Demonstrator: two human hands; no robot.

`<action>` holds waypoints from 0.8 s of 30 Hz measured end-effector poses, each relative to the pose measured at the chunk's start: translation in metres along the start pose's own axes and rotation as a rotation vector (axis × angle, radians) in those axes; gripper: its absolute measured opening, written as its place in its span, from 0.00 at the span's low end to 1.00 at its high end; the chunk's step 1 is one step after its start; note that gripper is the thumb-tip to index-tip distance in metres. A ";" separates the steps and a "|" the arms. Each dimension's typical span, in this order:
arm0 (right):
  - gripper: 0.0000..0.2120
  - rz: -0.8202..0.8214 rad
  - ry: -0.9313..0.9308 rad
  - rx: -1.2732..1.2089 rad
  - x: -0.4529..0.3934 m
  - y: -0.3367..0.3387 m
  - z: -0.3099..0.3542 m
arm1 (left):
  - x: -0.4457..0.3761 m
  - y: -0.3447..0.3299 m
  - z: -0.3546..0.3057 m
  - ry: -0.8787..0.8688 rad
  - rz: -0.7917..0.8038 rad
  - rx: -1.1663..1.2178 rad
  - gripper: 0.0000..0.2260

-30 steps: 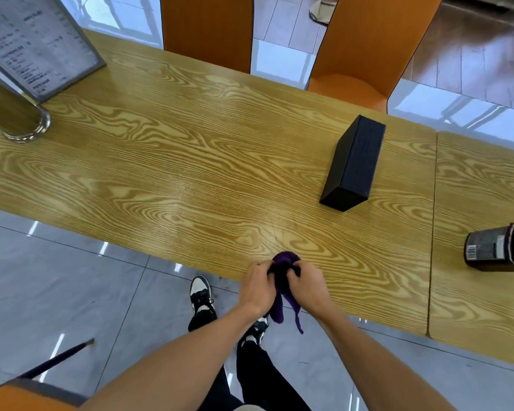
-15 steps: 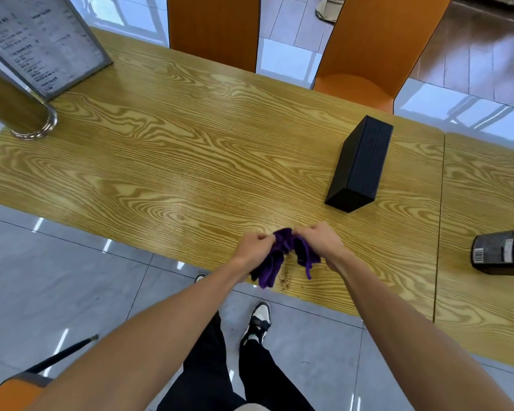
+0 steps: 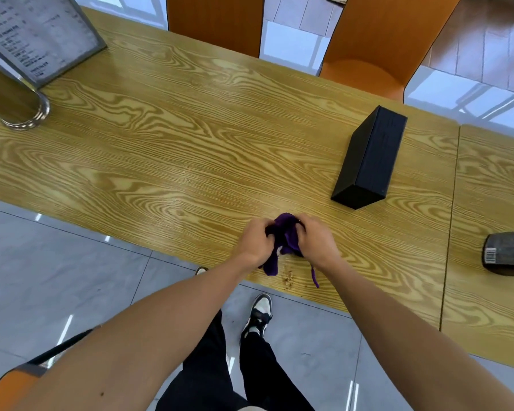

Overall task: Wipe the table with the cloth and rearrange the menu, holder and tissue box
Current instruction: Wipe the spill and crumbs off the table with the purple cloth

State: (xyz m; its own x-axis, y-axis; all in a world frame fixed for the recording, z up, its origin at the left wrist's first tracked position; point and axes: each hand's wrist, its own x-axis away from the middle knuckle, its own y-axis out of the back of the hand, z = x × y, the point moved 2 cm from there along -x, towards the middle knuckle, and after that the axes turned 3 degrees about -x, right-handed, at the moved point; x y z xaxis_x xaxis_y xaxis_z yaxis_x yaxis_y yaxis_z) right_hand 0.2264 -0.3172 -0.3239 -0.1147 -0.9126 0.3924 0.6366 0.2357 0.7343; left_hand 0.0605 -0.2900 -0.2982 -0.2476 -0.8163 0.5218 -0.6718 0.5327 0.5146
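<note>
A bunched purple cloth (image 3: 283, 238) is gripped between my left hand (image 3: 257, 240) and my right hand (image 3: 316, 240), just above the near edge of the wood-grain table (image 3: 166, 155). A loose end of the cloth hangs down onto the tabletop. Small brown crumbs (image 3: 288, 278) lie on the table right below the hands. A black tissue box (image 3: 368, 158) lies on the table to the upper right of my hands. The framed menu (image 3: 39, 34) stands at the far left corner, with a shiny metal cylindrical holder (image 3: 12, 99) in front of it.
Two orange chairs (image 3: 377, 40) stand behind the table's far edge. A dark labelled container (image 3: 508, 253) lies on its side on the adjoining table at right. Another orange chair corner (image 3: 9, 387) is at lower left. My feet stand on grey floor tiles.
Both hands carried the cloth from below the table's edge up over the tabletop, spread it slightly, then bunched it together again. The camera shifted closer to the table.
</note>
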 end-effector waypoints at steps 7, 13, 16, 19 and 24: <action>0.14 0.007 -0.004 -0.002 0.046 -0.011 -0.013 | 0.038 -0.025 0.012 0.065 0.102 -0.059 0.13; 0.14 0.035 -0.050 -0.038 0.080 -0.015 -0.021 | 0.062 -0.045 0.022 0.074 0.153 -0.013 0.11; 0.15 0.059 -0.042 -0.028 0.092 -0.013 -0.024 | 0.073 -0.053 0.026 0.113 0.191 0.018 0.09; 0.15 0.138 -0.034 -0.003 0.095 -0.004 -0.020 | 0.079 -0.057 0.027 0.157 0.249 0.086 0.07; 0.11 0.230 -0.229 -0.145 0.060 0.032 -0.005 | 0.060 -0.032 0.022 0.271 0.223 0.273 0.12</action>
State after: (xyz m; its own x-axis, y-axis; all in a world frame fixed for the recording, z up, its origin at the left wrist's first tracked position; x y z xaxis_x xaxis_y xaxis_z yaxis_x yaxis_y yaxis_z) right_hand 0.2436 -0.3666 -0.2797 -0.1131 -0.7386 0.6646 0.7652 0.3620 0.5324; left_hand 0.0518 -0.3615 -0.2983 -0.2401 -0.5809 0.7777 -0.7914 0.5811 0.1898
